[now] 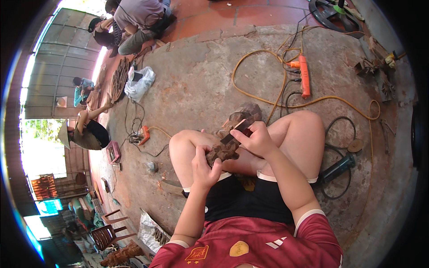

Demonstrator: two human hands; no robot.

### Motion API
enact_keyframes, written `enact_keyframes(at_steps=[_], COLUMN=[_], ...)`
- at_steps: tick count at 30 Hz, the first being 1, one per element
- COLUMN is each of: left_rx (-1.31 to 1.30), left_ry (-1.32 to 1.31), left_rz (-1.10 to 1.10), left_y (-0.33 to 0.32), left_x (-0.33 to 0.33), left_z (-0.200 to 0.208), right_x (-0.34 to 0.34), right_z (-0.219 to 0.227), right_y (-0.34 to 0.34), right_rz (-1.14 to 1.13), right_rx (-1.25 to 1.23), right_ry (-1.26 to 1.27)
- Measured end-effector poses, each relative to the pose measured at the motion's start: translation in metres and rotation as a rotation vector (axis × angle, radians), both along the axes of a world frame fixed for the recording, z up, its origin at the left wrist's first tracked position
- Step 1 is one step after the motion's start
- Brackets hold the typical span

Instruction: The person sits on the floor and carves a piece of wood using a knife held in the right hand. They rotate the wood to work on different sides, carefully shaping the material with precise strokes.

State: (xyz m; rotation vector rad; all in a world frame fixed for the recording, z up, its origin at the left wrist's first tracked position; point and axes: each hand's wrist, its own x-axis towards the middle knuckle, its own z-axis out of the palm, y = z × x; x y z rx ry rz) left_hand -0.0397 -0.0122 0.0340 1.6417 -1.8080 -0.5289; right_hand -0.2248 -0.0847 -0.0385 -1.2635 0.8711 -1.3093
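Observation:
I sit cross-legged on a concrete floor, a carved brown wooden piece (223,152) held over my lap. My left hand (206,169) is closed round its near end, thumb on top. In my right hand (258,139) a dark flat strip (237,131) is pinched between thumb and fingers, slanting down onto the carving. Just beyond it sits a larger lump of dark brown wood (244,113), partly behind the right hand. Whether the two wooden parts are joined, I cannot tell.
Right of my knee lies a dark cylindrical power tool (337,169) with its cable. An orange power strip (304,78) with looped yellow cord lies ahead; a smaller orange socket (144,135) is at left. A white plastic bag (140,83) and several people are farther off.

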Motion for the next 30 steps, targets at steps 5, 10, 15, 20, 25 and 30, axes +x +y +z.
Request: enact_keyframes(at_steps=[5, 10, 15, 20, 25, 30], left_rx=[0.067, -0.004, -0.017, -0.022, -0.007, -0.018], left_ry=[0.024, 0.123, 0.106, 0.096, 0.120, 0.103], left_rz=[0.106, 0.123, 0.111, 0.086, 0.110, 0.118], left_y=[-0.005, -0.013, -0.016, -0.013, -0.011, -0.011], left_x=[-0.001, -0.007, -0.009, -0.006, -0.010, -0.008], left_z=[0.003, -0.002, -0.002, -0.006, -0.004, -0.005], right_x=[0.000, 0.016, 0.022, 0.018, 0.026, 0.025], right_z=[0.015, 0.008, 0.005, 0.008, 0.001, 0.013], right_y=[0.005, 0.014, 0.014, 0.014, 0.020, 0.022], right_rz=[0.143, 0.093, 0.077, 0.121, -0.030, 0.080], right_rx=[0.191, 0.358, 0.281, 0.218, 0.304, 0.329], right_ry=[-0.050, -0.136, -0.088, -0.021, -0.048, -0.055])
